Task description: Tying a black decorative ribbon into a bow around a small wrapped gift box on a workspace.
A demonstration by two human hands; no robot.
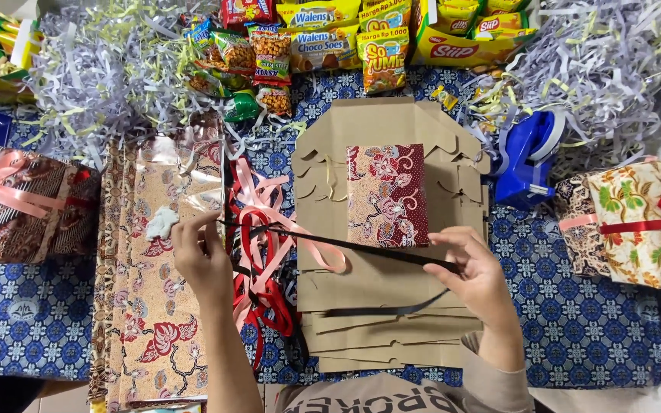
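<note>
Between my hands a black ribbon (346,246) runs left to right over the flat cardboard boxes (376,306), pinched in my left hand (202,256) and right hand (477,275), just near of the batik-wrapped box (386,195).

A blue patterned cloth (575,321) covered the surface. On it lay flat cardboard sheets (376,329) in the middle, patterned wrapping paper (154,321) to the left, ribbons (265,252) between them, shredded paper (101,69) and snack packets (323,38) far, wrapped gifts (644,222) right.
</note>
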